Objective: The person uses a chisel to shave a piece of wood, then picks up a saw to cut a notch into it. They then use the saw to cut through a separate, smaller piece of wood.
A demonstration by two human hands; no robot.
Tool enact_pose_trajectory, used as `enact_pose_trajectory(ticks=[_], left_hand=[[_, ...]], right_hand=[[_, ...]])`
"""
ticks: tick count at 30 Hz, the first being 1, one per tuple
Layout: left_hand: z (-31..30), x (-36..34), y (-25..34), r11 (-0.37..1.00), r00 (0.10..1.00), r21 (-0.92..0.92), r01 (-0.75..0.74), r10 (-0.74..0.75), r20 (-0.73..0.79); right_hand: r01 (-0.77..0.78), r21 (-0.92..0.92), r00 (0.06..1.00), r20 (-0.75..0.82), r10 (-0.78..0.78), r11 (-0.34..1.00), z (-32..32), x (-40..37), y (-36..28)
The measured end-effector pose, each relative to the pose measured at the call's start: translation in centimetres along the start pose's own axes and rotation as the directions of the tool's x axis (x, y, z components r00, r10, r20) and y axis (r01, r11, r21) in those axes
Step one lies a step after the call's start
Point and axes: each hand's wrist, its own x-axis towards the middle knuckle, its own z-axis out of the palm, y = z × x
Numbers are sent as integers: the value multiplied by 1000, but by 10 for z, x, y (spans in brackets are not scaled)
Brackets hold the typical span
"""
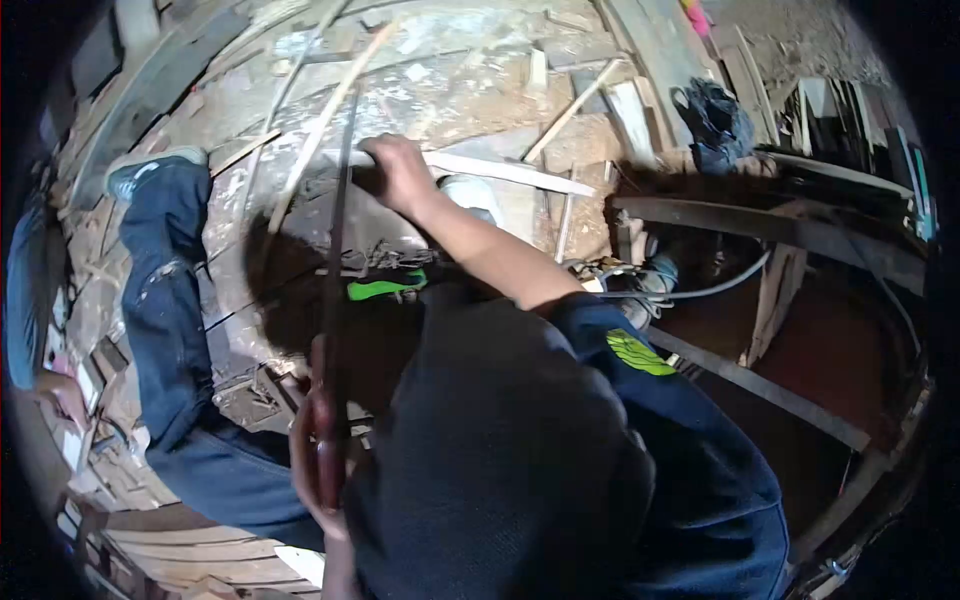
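The dirt floor (470,95) lay littered with wood offcuts. The right hand (400,175), arm stretched forward, was clenched around a pale wooden strip (510,172). The left hand (318,455), near the body, gripped the handle of a saw (335,300), whose blade met the strip just beside the right hand.

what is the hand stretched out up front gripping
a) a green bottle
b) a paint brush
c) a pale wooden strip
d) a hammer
c: the right hand is closed around the pale wooden strip, while the left hand grips the saw by its handle.
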Motion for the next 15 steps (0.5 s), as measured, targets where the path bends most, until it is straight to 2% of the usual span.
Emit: enact_pose_trajectory(ticks=[2, 3, 4, 6, 7, 8, 9, 10, 13, 15], left_hand=[[12, 2, 17, 999, 999, -37, 33, -33, -1], [14, 1, 22, 994, 997, -88, 70, -68, 18], [8, -4, 26, 979, 980, -47, 196, -194, 42], [6, -15, 32, 969, 969, 8, 247, -247, 1], [6, -17, 33, 967, 967, 12, 255, -255, -6], [6, -17, 33, 967, 970, -75, 244, -243, 17], [5, -16, 32, 960, 973, -162, 230, -227, 35], [4, -13, 16, 994, 994, -32, 102, -101, 51], [15, 2, 16, 982, 984, -101, 158, -148, 95], [15, -1, 21, 989, 990, -85, 123, -116, 81]], right_hand=[[-101, -75, 993, 60, 106, 992, -8, 1, -13], [-82, -100, 995, 45, 86, 992, -5, 1, -10], [-66, -126, 997, 31, 71, 990, -1, 0, -7], [-110, -140, 987, 103, 125, 984, -1, 2, -7], [-85, -141, 993, 74, 96, 986, -1, 1, -7], [-60, -142, 997, 43, 67, 988, -3, 0, -9], [-61, -68, 998, 28, 63, 996, -2, 2, -8], [-32, -92, 999, 15, 34, 995, -2, 2, -8], [-56, -67, 998, 14, 57, 996, -6, 2, -14], [-76, -59, 996, 37, 79, 995, -7, 4, -13]])
